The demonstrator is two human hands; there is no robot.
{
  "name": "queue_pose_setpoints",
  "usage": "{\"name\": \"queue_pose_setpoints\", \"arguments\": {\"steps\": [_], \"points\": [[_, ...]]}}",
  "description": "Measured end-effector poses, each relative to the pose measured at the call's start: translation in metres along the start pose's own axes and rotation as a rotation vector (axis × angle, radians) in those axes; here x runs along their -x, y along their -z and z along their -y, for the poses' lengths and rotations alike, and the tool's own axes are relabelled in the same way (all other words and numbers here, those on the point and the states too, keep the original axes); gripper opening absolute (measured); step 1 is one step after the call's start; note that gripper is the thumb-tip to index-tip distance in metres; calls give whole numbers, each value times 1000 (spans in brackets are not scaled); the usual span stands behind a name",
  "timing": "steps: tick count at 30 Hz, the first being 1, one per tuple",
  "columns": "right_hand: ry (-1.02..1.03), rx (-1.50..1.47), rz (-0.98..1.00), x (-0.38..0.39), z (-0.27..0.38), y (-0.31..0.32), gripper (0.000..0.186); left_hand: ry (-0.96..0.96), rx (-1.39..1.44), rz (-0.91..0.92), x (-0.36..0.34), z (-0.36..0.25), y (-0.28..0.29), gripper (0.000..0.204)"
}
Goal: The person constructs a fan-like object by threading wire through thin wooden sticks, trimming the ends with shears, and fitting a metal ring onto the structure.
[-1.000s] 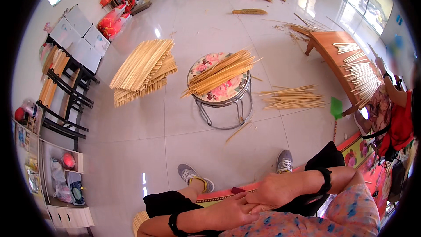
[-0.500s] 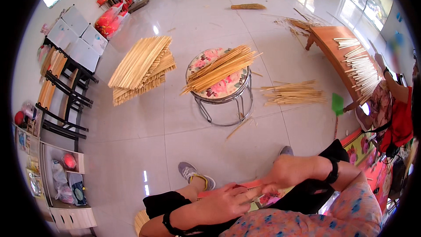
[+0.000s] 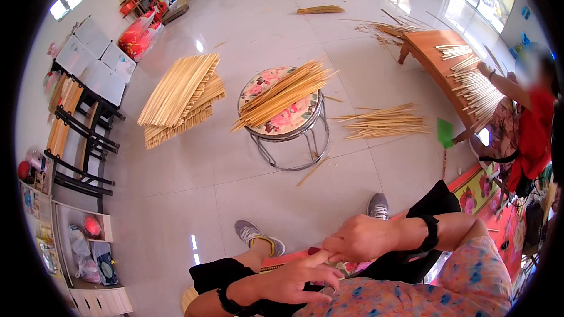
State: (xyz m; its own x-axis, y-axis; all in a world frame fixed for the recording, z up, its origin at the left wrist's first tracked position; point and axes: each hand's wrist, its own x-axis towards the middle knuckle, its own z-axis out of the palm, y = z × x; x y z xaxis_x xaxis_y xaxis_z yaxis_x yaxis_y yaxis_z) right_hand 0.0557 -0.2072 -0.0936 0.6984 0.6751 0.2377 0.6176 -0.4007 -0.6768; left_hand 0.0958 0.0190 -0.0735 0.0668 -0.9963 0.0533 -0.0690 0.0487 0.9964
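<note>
Over my lap, my left hand (image 3: 296, 277) has its index finger stretched out and the other fingers loosely apart. My right hand (image 3: 361, 238) is closed, its fingertips pinched at the tip of that left index finger. A small dark red piece (image 3: 315, 251) shows beside the fingertips; what it is, and whether the right hand grips it, I cannot make out. In front of me a round stool (image 3: 276, 122) with a floral seat bears a bundle of thin wooden sticks (image 3: 285, 95).
Stacked sticks (image 3: 179, 97) lie left of the stool, loose sticks (image 3: 385, 122) right of it. A co-worker in red (image 3: 531, 141) sits at a low wooden table (image 3: 432, 53) covered with pale sticks. Black-framed benches (image 3: 82, 132) and a cabinet (image 3: 88, 240) stand left.
My left hand's fingers have spread, and my right hand has shifted slightly left. The dark red piece shows more clearly. The co-worker has leaned in and reached over the table. The view has shifted a little.
</note>
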Motion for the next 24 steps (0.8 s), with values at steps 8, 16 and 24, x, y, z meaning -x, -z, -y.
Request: {"name": "queue_pose_setpoints", "arguments": {"steps": [8, 16, 24], "points": [[-38, -69, 332, 4, 6, 12, 33, 125, -238, 70, -8, -11, -16, 19], [-175, -366, 332, 0, -3, 4, 36, -188, -946, -40, -3, 13, -9, 27], [-109, -281, 255, -1, 3, -19, 32, -198, -966, -75, -1, 25, -19, 20]]}}
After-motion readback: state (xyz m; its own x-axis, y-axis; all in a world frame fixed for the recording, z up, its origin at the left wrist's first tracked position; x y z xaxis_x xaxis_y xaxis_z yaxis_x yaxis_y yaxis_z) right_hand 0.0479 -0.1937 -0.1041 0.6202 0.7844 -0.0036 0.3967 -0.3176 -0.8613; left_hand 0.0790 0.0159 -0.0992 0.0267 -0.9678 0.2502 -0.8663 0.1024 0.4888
